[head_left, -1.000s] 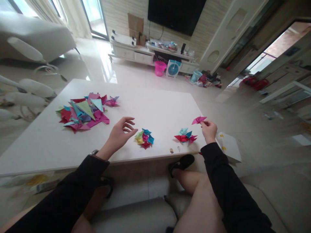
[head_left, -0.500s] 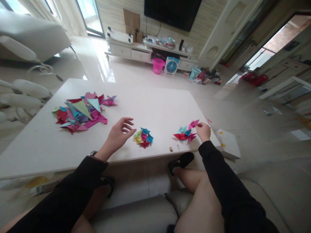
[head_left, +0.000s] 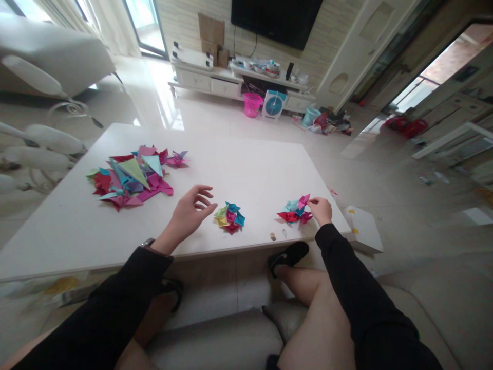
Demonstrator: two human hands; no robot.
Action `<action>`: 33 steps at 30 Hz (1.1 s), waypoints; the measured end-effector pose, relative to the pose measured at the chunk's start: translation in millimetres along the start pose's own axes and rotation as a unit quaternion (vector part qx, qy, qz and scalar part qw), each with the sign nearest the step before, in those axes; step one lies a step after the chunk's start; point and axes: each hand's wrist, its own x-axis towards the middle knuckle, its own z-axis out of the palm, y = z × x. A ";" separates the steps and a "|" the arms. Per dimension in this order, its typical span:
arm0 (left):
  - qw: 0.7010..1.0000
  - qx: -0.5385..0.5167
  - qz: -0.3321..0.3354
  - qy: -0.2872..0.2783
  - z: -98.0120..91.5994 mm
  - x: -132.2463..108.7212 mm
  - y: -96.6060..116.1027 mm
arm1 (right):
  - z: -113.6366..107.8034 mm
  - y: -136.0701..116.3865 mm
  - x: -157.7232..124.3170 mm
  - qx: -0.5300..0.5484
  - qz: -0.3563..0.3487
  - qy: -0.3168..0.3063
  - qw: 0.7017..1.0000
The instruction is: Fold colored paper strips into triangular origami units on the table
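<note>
My right hand (head_left: 321,210) is at the near right corner of the white table (head_left: 254,169), with thumb and fingertips closed on a pink folded paper (head_left: 304,199). The paper sits at the top right of a small pile (head_left: 292,213) of folded pieces in red, teal and pink, touching the pieces under it. I cannot tell how much of its weight the pile takes.

My left hand (head_left: 190,210) is released and holds nothing. The fingers are spread and loosely curled, with the palm turned toward the right. It hangs just left of a second small heap (head_left: 230,218) of yellow, green, blue and red folded pieces, near it but not touching. Whether the heel of that hand rests on the table, I cannot tell. A watch (head_left: 148,241) shows at that wrist, above the black sleeve (head_left: 115,303).

Well apart, at the far left of the table, lies a big loose pile of coloured paper (head_left: 133,177), with flat triangles in green and light blue on top of magenta and red sheets. Two tiny scraps (head_left: 272,237) lie near the table's front edge, between the two small heaps.

A white box (head_left: 362,231) sits on the floor beside the right end of the table. My black shoe (head_left: 288,255) shows below the table edge. Far across the glossy floor, a pink basket (head_left: 252,104) and a blue fan (head_left: 274,105) stand under the television (head_left: 277,18).
</note>
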 end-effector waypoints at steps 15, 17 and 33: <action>1.000 0.010 -0.009 -0.006 1.0 -0.5 2.9 | -6.7 0.9 2.8 0.005 0.047 0.061 0.997; 1.000 0.009 -0.011 -0.006 1.2 -0.7 2.8 | -6.4 0.4 1.6 -0.016 0.043 0.067 0.997; 1.000 0.020 -0.012 -0.007 0.8 -0.8 2.0 | -9.6 -9.5 -8.7 -0.153 0.044 0.002 0.987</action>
